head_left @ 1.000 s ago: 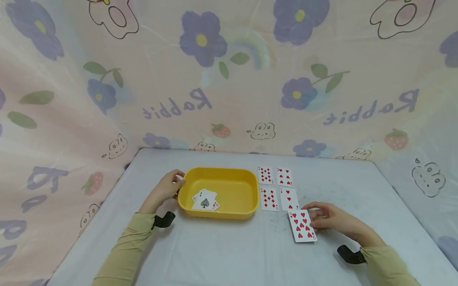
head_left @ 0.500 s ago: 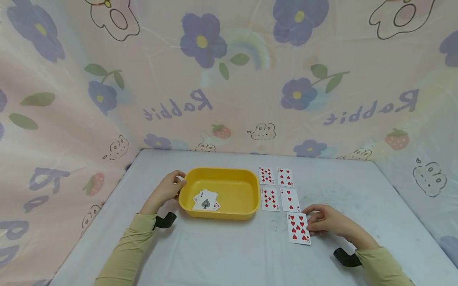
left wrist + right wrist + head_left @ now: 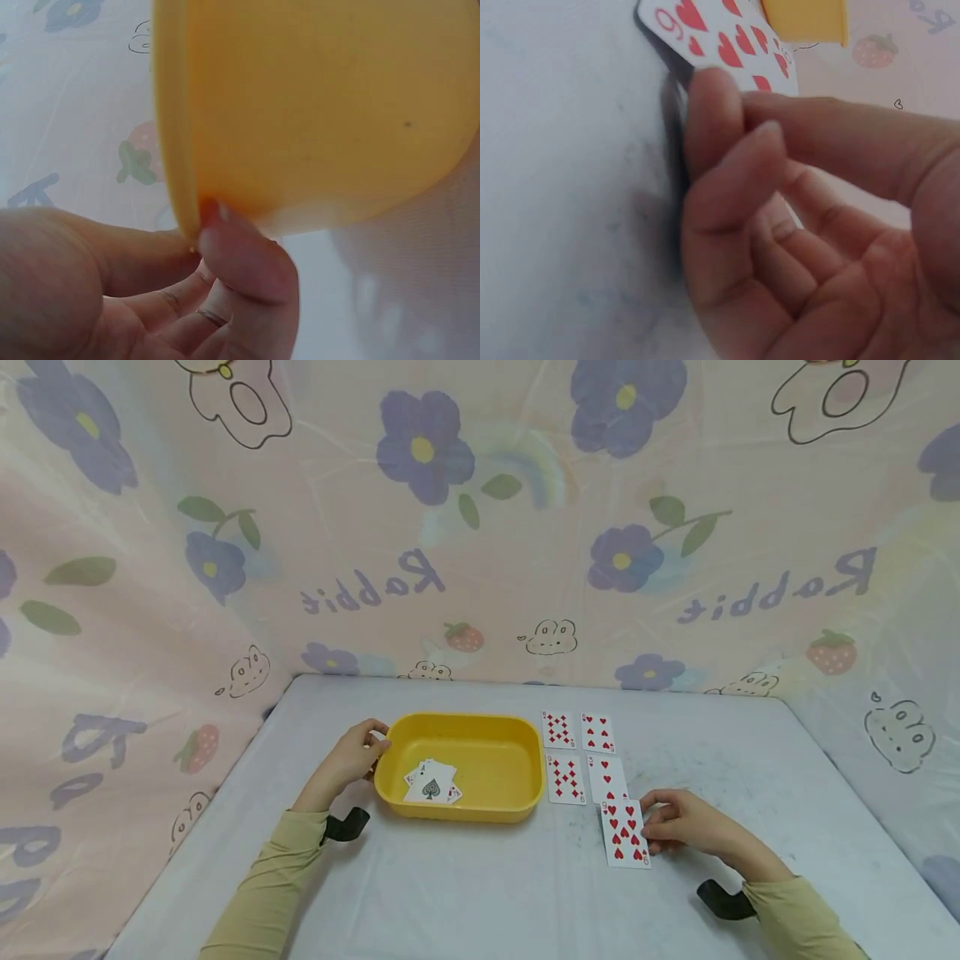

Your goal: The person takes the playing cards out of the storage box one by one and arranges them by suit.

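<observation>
My left hand [image 3: 350,755] pinches the left rim of a yellow plastic basin [image 3: 480,810]; the left wrist view has the thumb and index finger [image 3: 247,259] on either side of that rim. My right hand [image 3: 686,822] pinches the right edge of a nine of hearts playing card [image 3: 625,835] between thumb and fingers, face up. In the head view its top edge overlaps the bottom of a three of hearts [image 3: 606,777]. Inside the basin, an ace of spades [image 3: 431,783] lies on a few other cards, mostly covered.
Left of the three lies a nine of diamonds [image 3: 566,779]. Behind these are a six of hearts [image 3: 597,733] and another diamonds card [image 3: 558,730], beside the basin's right wall. A white cloth covers the table [image 3: 465,893]; patterned curtains [image 3: 510,552] hang behind and at the sides.
The nine of hearts went slightly left and straightened from its tilt, then shifted a little away from me over the three's lower edge. My left hand and the basin stay put.
</observation>
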`<state>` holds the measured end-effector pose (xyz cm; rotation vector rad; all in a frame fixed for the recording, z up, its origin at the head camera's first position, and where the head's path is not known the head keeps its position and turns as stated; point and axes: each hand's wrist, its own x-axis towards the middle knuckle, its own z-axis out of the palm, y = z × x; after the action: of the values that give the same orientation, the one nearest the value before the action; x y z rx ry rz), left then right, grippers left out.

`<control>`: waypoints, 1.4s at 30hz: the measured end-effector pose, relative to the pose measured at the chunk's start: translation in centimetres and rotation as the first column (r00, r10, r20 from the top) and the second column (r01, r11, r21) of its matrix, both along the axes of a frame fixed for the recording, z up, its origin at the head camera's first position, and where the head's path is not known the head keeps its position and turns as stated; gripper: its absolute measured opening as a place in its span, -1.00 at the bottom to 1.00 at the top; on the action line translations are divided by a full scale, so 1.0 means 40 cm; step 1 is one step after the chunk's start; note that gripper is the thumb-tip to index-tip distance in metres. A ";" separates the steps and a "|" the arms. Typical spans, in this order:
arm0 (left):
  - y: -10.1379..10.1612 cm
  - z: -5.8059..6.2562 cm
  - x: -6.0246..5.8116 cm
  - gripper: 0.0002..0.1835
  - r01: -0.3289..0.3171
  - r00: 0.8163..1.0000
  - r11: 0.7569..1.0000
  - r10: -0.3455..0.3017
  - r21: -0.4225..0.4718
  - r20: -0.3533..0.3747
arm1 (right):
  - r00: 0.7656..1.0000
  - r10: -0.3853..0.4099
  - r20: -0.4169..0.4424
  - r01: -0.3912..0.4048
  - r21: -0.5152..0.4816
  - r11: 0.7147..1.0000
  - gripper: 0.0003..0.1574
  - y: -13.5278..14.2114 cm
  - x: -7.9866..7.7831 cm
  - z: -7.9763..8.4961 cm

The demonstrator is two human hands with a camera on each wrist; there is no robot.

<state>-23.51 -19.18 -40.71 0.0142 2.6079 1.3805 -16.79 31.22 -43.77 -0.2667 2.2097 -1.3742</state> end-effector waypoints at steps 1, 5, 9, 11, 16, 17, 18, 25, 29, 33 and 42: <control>0.000 0.000 0.000 -0.70 0.000 1.000 1.000 0.000 0.001 -0.001 | 1.000 -0.003 0.010 0.003 -0.003 1.000 -0.58 0.001 0.000 -0.001; 0.001 0.000 0.002 -0.70 -0.002 1.000 1.000 0.002 0.003 0.004 | 0.999 -0.011 0.039 0.012 -0.004 1.000 -0.62 0.004 0.005 -0.002; 0.002 0.000 0.003 -0.70 -0.001 1.000 1.000 0.001 0.003 0.001 | 0.998 -0.008 0.054 0.009 -0.015 1.000 -0.65 0.006 0.010 0.000; 0.002 0.000 0.003 -0.70 0.000 1.000 1.000 0.000 0.000 0.001 | 0.998 -0.017 0.062 0.018 -0.018 1.000 -0.65 0.005 0.012 0.001; 0.001 -0.002 0.002 -0.70 -0.007 1.000 1.000 0.007 -0.005 0.000 | 0.996 -0.051 0.079 0.052 -0.013 0.999 -0.61 0.001 0.016 0.004; 0.001 -0.002 0.001 -0.70 -0.006 1.000 1.000 0.006 -0.005 -0.001 | 0.995 -0.057 0.080 0.058 -0.011 0.998 -0.60 0.000 0.017 0.004; 0.001 -0.002 0.001 -0.70 -0.007 1.000 1.000 0.007 -0.004 -0.001 | 0.995 -0.060 0.080 0.061 -0.008 0.998 -0.60 -0.001 0.018 0.004; 0.001 -0.002 0.001 -0.70 -0.010 1.000 1.000 0.010 -0.006 0.001 | 0.996 -0.072 0.061 0.071 0.009 0.997 -0.62 -0.007 0.020 0.007; 0.001 -0.002 0.002 -0.70 -0.008 1.000 1.000 0.008 -0.005 -0.001 | 0.996 -0.078 0.043 0.077 0.030 0.997 -0.63 -0.008 0.020 0.011; -0.001 -0.002 0.003 -0.70 -0.010 1.000 1.000 0.010 -0.001 -0.001 | 0.996 -0.089 0.018 0.087 0.071 0.994 -0.63 -0.010 0.013 0.026; -0.001 -0.003 0.002 -0.70 -0.007 1.000 1.000 0.007 0.000 -0.004 | 0.992 0.086 -0.096 -0.082 0.042 0.996 -0.64 -0.075 -0.077 0.134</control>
<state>-23.44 -19.21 -40.85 0.0085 2.6134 1.3845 -19.88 28.21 -38.42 -0.4169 2.2740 -1.2978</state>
